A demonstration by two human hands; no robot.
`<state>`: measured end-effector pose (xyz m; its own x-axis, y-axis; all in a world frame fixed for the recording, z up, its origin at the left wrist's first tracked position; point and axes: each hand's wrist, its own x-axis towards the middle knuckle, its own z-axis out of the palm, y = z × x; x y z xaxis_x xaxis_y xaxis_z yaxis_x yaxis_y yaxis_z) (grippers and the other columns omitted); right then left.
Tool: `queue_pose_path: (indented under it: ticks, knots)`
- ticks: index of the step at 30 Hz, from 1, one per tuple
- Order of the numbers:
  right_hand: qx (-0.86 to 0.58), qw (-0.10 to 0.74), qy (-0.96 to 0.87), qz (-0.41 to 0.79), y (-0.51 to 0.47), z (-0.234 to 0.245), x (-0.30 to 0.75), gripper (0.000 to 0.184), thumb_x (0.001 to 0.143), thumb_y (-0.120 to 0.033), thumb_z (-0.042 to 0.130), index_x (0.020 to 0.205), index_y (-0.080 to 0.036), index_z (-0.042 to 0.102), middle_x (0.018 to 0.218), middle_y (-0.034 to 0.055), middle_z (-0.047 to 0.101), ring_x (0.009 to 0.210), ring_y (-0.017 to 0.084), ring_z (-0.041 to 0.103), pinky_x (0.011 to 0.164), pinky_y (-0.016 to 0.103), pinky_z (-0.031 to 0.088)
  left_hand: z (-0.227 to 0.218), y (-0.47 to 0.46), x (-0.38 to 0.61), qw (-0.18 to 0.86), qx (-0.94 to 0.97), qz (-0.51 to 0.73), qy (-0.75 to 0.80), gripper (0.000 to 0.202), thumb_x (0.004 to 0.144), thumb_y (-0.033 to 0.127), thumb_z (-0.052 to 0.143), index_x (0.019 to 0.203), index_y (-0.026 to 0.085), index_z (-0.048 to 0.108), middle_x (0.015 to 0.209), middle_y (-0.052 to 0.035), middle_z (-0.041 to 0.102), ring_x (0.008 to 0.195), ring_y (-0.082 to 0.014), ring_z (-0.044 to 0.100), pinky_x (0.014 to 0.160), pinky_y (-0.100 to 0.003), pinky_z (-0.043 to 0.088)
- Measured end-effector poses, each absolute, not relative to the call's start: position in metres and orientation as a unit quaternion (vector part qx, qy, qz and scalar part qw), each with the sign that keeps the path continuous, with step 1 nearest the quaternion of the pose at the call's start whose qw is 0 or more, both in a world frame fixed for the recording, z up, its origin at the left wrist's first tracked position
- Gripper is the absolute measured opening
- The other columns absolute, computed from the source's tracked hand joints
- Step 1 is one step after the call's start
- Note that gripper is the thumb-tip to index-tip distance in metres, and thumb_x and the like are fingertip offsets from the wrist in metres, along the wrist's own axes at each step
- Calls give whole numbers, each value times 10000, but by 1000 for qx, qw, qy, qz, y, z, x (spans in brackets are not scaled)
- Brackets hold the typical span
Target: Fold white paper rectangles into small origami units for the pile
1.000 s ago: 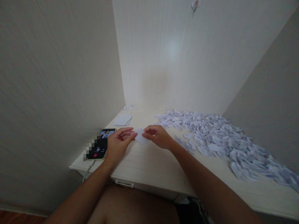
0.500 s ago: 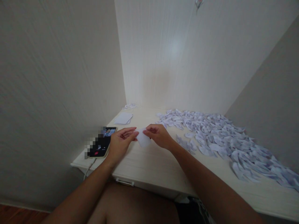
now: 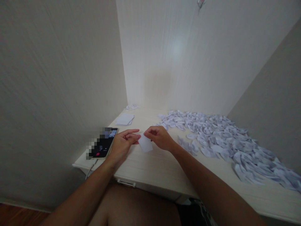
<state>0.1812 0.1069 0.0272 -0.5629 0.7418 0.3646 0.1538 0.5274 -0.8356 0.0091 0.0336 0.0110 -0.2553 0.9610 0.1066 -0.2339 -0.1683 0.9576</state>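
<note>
A small white sheet of paper (image 3: 145,144) is held between my two hands above the table. My left hand (image 3: 124,142) pinches its upper left corner between thumb and fingers, with the index finger stretched out. On the other side, my right hand (image 3: 158,137) grips the upper edge with thumb and curled fingers. The lower part of the paper hangs free toward me. Behind my left hand lies a short stack of white paper sheets (image 3: 124,119). To the right spreads a large heap of folded white paper pieces (image 3: 218,135).
A phone (image 3: 105,147) with a lit screen lies by the left edge of the pale table (image 3: 150,169), a white cable (image 3: 90,169) running from it. Small white scraps (image 3: 132,107) sit in the back corner. Walls close in on the left, back and right. A drawer handle (image 3: 126,183) juts at the front.
The paper between my hands has tilted and dropped slightly, showing more of its face. My left index finger has straightened away from the paper. The heap and the stack look the same.
</note>
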Motion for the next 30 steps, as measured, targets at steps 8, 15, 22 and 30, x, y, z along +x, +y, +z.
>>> queue_pose_path:
  ticks: [8, 15, 22, 30]
  knots:
    - [-279, 375, -787, 404, 109, 27, 181, 202, 842, -301, 626, 720, -158, 699, 644, 4, 650, 606, 111, 540, 585, 226, 419, 12, 32, 17, 467, 368, 677, 434, 502, 569, 303, 903, 1007, 123, 734, 749, -38, 728, 670, -139, 671, 664, -267, 569]
    - [-287, 384, -780, 403, 110, 27, 183, 213, 842, -330, 624, 728, -168, 703, 664, 14, 664, 617, 124, 560, 589, 237, 433, 13, 31, 22, 488, 364, 657, 444, 536, 561, 304, 903, 1030, 122, 721, 688, -3, 695, 656, -128, 662, 719, -290, 574]
    - [-301, 398, -759, 417, 112, 27, 183, 206, 827, -335, 626, 732, -164, 690, 658, 12, 646, 601, 121, 554, 558, 231, 434, 13, 31, 22, 498, 374, 639, 452, 603, 561, 293, 902, 1094, 113, 685, 660, 8, 691, 632, -131, 658, 705, -297, 574]
    - [-310, 427, -718, 454, 114, 31, 186, 244, 801, -394, 651, 720, -164, 653, 643, -8, 600, 564, 107, 523, 511, 223, 440, 6, 31, 24, 499, 414, 621, 441, 672, 576, 303, 895, 1166, 124, 629, 620, 52, 644, 594, -115, 629, 705, -309, 576]
